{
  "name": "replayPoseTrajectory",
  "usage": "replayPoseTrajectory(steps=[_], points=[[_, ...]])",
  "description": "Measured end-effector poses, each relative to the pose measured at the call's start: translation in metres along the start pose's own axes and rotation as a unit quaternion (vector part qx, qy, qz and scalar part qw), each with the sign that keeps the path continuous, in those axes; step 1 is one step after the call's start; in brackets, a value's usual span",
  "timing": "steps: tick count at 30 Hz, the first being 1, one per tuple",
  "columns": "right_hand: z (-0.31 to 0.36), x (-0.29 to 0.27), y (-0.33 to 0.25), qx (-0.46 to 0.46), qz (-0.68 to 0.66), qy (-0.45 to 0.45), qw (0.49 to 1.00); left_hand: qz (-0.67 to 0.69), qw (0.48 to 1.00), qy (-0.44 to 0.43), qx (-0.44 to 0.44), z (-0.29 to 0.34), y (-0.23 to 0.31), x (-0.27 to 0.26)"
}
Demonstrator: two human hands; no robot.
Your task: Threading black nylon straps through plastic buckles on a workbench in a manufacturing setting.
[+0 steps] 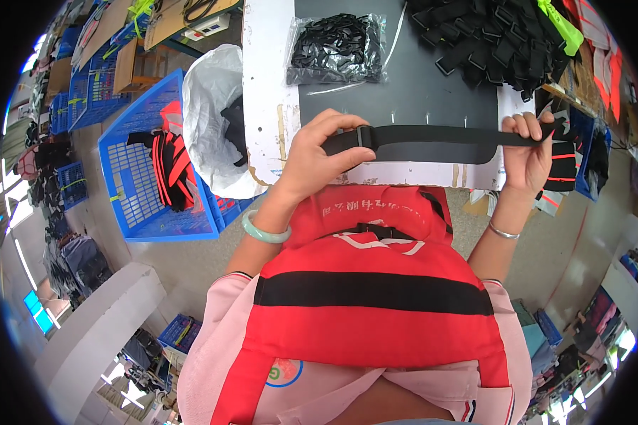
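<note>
A black webbing strap (432,135) is stretched level between my two hands, over the front part of the table. My left hand (322,149) grips its left end, thumb and fingers around a black slide buckle (364,137) threaded on the webbing. At the other end, my right hand (528,149) pinches the strap between curled fingers and thumb, and a short tail shows past the fingers. Beyond the strap lies a clear plastic bag (339,49) of small black buckles. A heap of black straps with buckles (493,42) sits at the far right of the table.
The white table (269,134) has a dark grey mat (404,106). Left of it stand a white sack (209,106) with black pieces and a blue crate (131,191) holding red-and-black strips (169,166). Neon yellow (561,28) and orange-and-grey strips (601,49) hang at the far right.
</note>
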State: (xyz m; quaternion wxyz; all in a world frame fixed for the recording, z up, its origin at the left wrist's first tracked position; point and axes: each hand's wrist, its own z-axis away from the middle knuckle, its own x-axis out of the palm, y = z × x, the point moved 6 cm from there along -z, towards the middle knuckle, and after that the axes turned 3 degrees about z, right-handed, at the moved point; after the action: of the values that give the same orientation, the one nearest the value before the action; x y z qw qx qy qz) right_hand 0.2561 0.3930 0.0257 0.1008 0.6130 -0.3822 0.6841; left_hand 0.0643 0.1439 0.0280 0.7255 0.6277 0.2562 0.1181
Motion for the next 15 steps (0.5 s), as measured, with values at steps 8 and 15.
replayPoseTrajectory(steps=[8, 15], points=[[0.017, 0.039, 0.103, 0.155, 0.568, -0.021, 0.808, 0.045, 0.997, -0.05, -0.042, -0.004, 0.004, 0.018], [0.022, 0.066, 0.118, 0.179, 0.736, -0.07, 0.649, -0.15, 0.98, -0.046, 0.123, -0.001, 0.026, 0.015]])
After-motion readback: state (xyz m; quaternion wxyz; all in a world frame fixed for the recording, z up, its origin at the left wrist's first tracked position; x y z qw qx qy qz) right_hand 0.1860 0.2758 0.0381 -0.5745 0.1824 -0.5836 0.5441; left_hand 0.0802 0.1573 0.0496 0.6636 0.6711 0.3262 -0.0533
